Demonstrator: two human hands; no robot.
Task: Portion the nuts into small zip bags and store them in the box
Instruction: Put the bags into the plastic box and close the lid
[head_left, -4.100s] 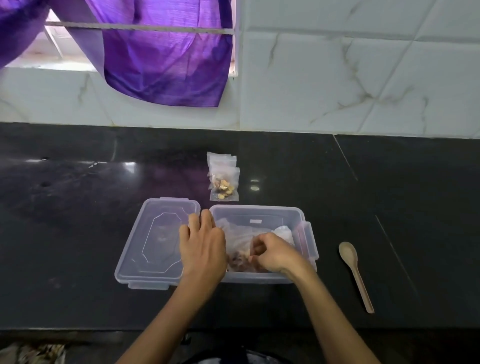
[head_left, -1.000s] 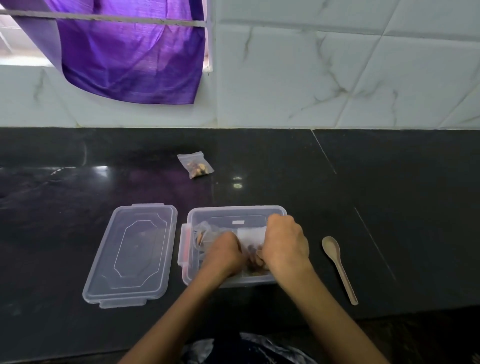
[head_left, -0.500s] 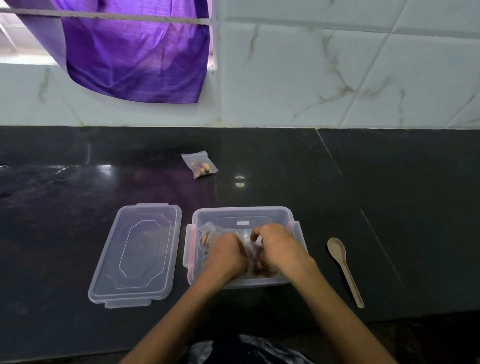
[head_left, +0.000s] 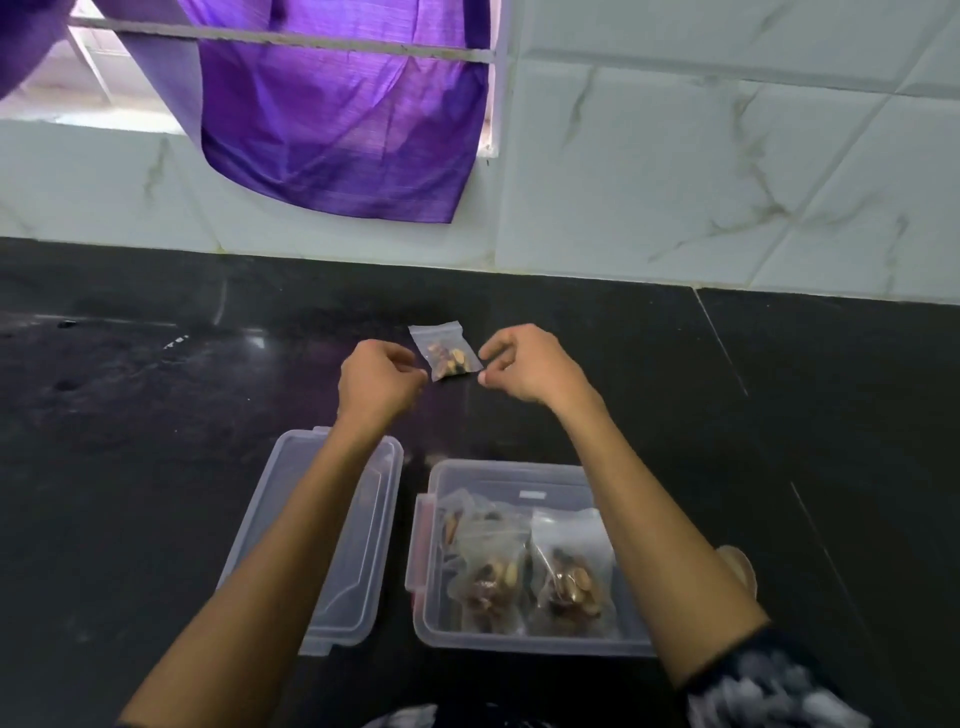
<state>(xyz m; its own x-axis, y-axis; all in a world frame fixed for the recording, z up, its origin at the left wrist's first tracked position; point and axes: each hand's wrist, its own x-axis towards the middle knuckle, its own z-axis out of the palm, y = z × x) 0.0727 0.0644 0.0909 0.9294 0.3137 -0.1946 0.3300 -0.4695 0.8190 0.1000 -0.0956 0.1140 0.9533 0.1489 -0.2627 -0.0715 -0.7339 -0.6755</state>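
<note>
Table (head_left: 130, 467): black polished stone, glossy, faint seams running diag. on the R side.

Bag (head_left: 445, 357): small clear zip bag, thin crinkly plastic, lying flat and skewed on the table at the far side, well beyond the box. Holds a small clump of nuts, tan and dark brown.

L hand (head_left: 376, 382): just left of the bag, fingers curled loosely inward, holding nothing; tips close to the bag's L edge, contact not clear. R hand (head_left: 524, 366): just right of the bag, fingers curled, thumb and forefinger tips near together at the bag's lower R corner. Can't tell if they pinch it or only touch.

Box (head_left: 434, 597): clear plastic, rect. w/ rounded corners, pinkish latch flap on its L wall. Open, near edge of table. Inside, two filled zip bags (head_left: 488, 571) stand side by side, nuts pooled at the bottoms; a third shows partly behind at left. R forearm crosses over the box's R part and hides it.

Lid (head_left: 363, 545): same clear plastic, flat, raised inner outline, lying just left of the box. L forearm covers most of its middle.

Spoon (head_left: 740, 569): pale wood-coloured, only the bowl end shows right of the R arm.

Behind: white marble-look wall tiles (head_left: 727, 156) w/ grey veins; purple cloth (head_left: 337, 130), sheeny, draped over a rail at a window.
</note>
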